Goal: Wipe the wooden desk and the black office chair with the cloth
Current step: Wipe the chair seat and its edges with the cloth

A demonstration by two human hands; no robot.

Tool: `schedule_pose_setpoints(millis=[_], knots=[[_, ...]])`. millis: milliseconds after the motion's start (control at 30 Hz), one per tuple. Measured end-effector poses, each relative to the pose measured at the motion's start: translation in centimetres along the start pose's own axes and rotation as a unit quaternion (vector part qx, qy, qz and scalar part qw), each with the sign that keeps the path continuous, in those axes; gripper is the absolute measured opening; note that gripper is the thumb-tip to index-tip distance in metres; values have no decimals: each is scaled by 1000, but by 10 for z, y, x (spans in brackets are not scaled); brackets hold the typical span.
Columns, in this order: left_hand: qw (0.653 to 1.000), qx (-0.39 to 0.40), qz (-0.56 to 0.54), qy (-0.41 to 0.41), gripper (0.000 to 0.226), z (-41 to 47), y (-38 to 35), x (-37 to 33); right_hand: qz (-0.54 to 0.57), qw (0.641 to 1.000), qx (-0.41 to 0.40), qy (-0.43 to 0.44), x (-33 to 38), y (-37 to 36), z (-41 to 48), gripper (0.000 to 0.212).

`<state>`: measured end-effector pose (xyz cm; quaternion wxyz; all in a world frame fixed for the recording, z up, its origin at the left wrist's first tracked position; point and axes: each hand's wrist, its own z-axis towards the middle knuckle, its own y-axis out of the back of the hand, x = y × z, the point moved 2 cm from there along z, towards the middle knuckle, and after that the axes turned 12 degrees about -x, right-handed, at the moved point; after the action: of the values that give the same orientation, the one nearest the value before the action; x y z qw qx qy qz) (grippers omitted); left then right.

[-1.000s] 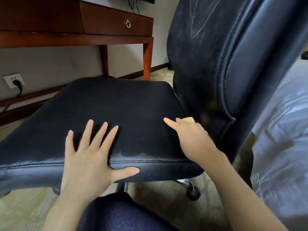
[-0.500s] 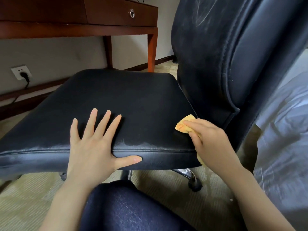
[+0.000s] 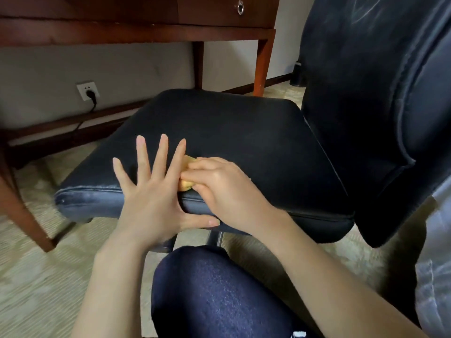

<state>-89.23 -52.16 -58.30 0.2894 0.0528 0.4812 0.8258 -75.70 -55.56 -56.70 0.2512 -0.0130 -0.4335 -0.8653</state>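
Note:
The black office chair fills the middle and right of the head view; its seat [image 3: 231, 128] faces me and its tall backrest [image 3: 371, 93] rises at the right. My left hand [image 3: 151, 191] lies flat on the seat's front edge, fingers spread, thumb hooked over the rim. My right hand [image 3: 224, 189] grips a small yellow cloth [image 3: 185, 185] and presses it on the seat right beside my left hand's fingers; most of the cloth is hidden under the hand. The wooden desk [image 3: 146, 28] stands behind the chair along the wall.
A desk leg [image 3: 22, 215] stands at the left and another [image 3: 262, 67] behind the seat. A wall socket with a black plug [image 3: 88, 91] is under the desk. My knee in dark trousers [image 3: 219, 289] is below the seat. Pale bedding [image 3: 436, 264] lies at the right.
My right hand has slid the cloth leftwards along the seat's front, from near the backrest to beside my left hand. My left hand has stayed on the seat edge. The camera has pulled back.

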Motion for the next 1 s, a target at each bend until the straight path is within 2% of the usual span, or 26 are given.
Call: schedule_pose_setpoints(millis=[100, 267, 400, 533, 700, 767, 933, 1000], knots=[[997, 15, -7, 72, 146, -3, 6, 17, 8, 999, -9, 42, 6, -9, 5, 30], [997, 23, 3, 75, 139, -3, 1, 18, -20, 997, -58, 36, -10, 6, -28, 34], [997, 32, 15, 68, 146, -4, 1, 21, -49, 991, -121, 0, -25, 37, -66, 38], [997, 32, 12, 70, 143, -5, 0, 20, -91, 984, -148, -42, -46, 68, -102, 39], [997, 28, 6, 66, 142, -4, 1, 17, -30, 960, -221, -172, -62, 89, -121, 42], [997, 28, 7, 65, 141, -4, 1, 17, -8, 961, -197, -194, -64, 91, -118, 46], [997, 35, 13, 65, 142, -5, 0, 18, 8, 980, -115, -165, -59, 88, -88, 49], [997, 42, 13, 68, 142, -5, 1, 16, 7, 983, -78, -168, -56, 80, -67, 42]])
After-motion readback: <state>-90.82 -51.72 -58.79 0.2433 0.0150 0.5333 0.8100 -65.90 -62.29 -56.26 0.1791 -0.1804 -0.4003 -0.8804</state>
